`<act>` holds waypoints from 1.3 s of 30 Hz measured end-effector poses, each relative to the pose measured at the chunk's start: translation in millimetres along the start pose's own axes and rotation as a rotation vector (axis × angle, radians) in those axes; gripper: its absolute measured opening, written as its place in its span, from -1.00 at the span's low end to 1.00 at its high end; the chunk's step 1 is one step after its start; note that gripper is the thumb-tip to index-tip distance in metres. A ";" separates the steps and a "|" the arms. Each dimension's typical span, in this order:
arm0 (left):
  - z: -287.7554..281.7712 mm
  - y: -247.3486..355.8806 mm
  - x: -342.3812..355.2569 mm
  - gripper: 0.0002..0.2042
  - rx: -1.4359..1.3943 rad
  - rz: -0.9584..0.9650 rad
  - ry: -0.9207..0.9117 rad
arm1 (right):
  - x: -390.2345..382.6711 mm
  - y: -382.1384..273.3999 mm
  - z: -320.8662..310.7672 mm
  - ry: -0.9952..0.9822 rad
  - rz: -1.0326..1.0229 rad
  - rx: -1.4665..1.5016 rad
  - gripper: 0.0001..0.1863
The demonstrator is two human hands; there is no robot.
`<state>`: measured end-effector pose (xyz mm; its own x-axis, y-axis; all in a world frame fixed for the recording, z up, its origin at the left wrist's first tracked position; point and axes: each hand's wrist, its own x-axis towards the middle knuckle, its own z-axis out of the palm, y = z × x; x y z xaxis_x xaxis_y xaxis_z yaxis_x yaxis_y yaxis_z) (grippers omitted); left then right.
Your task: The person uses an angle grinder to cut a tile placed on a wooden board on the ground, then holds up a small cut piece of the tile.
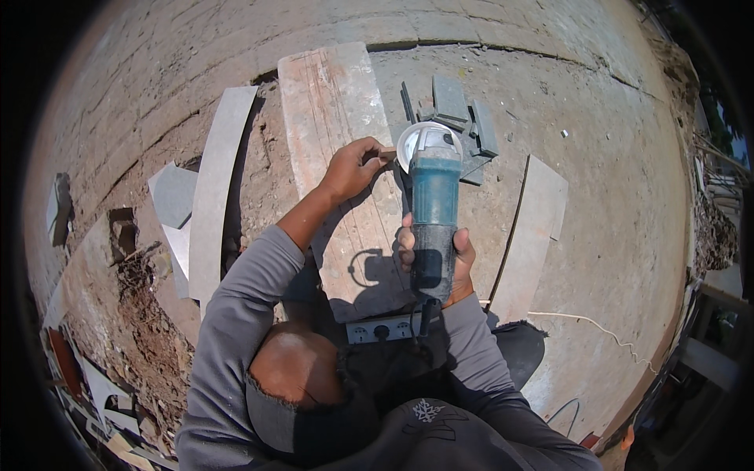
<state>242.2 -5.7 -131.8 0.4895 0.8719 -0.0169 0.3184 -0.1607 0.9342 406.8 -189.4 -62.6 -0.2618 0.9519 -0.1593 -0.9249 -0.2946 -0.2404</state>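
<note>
Here, left hand (350,169) pinches piece (387,153); right (462,275) grips grinder (435,196).

Between your angle grinder (437,196) and the pale slab (536,224), the ground (485,210) gives your right hand (462,271) room to pass. Just beyond the disc (404,146), grey offcuts (450,98) block you. The disc also bars your left hand (352,169) rightward (a small brown piece (387,155) sits between); leftward, you have room over the board (326,102).
</note>
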 end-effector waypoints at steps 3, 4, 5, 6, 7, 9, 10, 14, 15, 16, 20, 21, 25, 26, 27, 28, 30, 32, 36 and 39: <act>0.7 3.7 -0.8 -0.88 0.029 -0.002 0.010 | -1.9 -1.9 -0.3 0.022 -0.007 0.003 -0.07; 1.8 4.0 -0.3 -0.88 0.022 -0.003 0.011 | -2.7 -2.9 -0.5 0.034 -0.012 0.000 -0.06; 1.6 1.3 -1.0 -0.88 0.017 -0.005 0.014 | -2.9 -3.0 -0.6 0.038 -0.017 0.000 -0.07; 1.4 -1.2 -1.4 -0.88 0.013 -0.007 0.017 | -3.1 -3.4 -1.1 0.042 -0.023 0.001 -0.07; 1.4 -4.0 -1.5 -0.87 0.010 0.002 0.025 | -3.6 -3.9 -1.8 0.047 -0.030 0.001 -0.07; 1.0 -8.1 -1.9 -0.87 0.005 0.017 0.041 | -5.6 -5.6 -4.5 0.072 -0.015 -0.059 0.00; 0.2 -10.2 -2.2 -0.87 0.007 0.013 0.040 | -5.8 -5.7 -5.0 0.085 -0.007 -0.088 0.04; 2.1 0.9 -1.2 -0.88 0.001 -0.022 0.024 | -5.9 -8.7 4.0 0.091 -0.019 -0.159 0.03; 2.1 2.9 -0.9 -0.88 0.002 -0.037 0.021 | -4.9 -8.0 6.2 0.089 -0.016 -0.177 0.02; 2.3 3.2 -0.2 -0.88 -0.002 -0.038 0.014 | -4.2 -7.4 7.8 0.087 -0.013 -0.195 0.02; 0.7 2.8 -0.4 -0.89 0.000 -0.051 0.004 | -2.1 -3.4 9.7 0.080 0.021 -0.191 0.02; 1.1 3.2 0.0 -0.89 0.003 -0.054 0.004 | -1.8 -2.2 6.9 0.075 0.027 -0.178 0.02; 2.8 1.0 0.6 -0.89 -0.035 -0.040 0.018 | 0.8 1.2 3.5 0.021 0.034 -0.035 -0.05; 3.1 -0.1 -0.1 -0.89 -0.047 -0.032 0.022 | 1.3 1.5 3.5 0.025 0.040 -0.032 -0.05; 3.1 -1.1 -0.6 -0.89 -0.059 -0.024 0.026 | 1.5 1.5 3.7 0.029 0.046 -0.029 -0.05; 2.9 -2.1 -0.7 -0.89 -0.066 -0.023 0.029 | 1.8 1.8 3.7 0.033 0.052 -0.027 -0.05; 2.7 -5.0 -0.6 -0.88 -0.080 -0.021 0.034 | 2.3 3.4 3.1 0.032 0.056 -0.012 -0.05; 2.7 -6.6 -0.3 -0.87 -0.048 -0.020 0.036 | 2.6 3.9 1.3 0.019 0.057 0.001 -0.06; 1.8 -2.3 -0.6 -0.86 0.033 -0.006 0.044 | 2.1 3.3 -2.4 -0.029 0.045 0.045 -0.09; 1.0 0.1 0.0 -0.85 0.064 -0.023 0.039 | 1.4 3.2 -5.7 -0.058 0.038 0.077 -0.11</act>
<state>243.1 -6.2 -132.1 0.4498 0.8928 -0.0233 0.3812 -0.1683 0.9090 405.1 -189.5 -69.1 -0.3105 0.9441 -0.1104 -0.9320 -0.3252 -0.1601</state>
